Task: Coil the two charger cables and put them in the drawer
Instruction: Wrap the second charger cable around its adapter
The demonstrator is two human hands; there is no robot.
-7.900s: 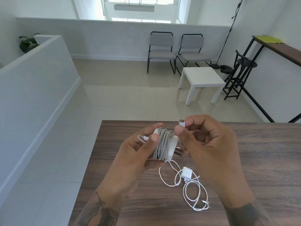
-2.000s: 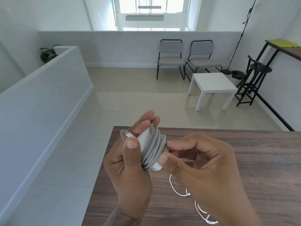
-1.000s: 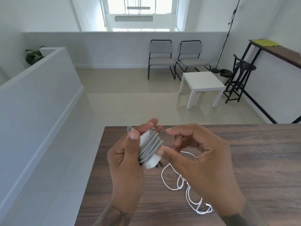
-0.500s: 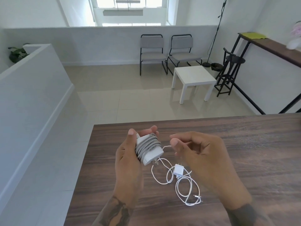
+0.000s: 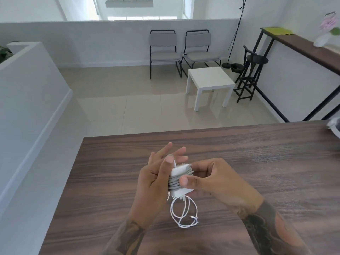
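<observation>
The wrapped charger brick [image 5: 181, 179] sits mid-worktop [image 5: 257, 162] between both hands: right hand [image 5: 217, 183] pinches the coil, left hand [image 5: 156, 179] cradles it, fingers splayed. Keep thumb pressure so wraps stay tight; the loose white cable [image 5: 184, 212] lies just nearer, uncoiled

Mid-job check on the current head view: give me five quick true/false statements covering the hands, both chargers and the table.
1. The grey cable is wound around the white charger brick. True.
2. The right hand pinches the wound charger. True.
3. The left hand rests flat on the wooden table. False: it is raised against the brick, its fingers mostly straight.
4. The thin white cable is already neatly coiled. False: it lies in loose loops on the table.
5. An open drawer shows beside the hands. False: no drawer is in view.
</observation>
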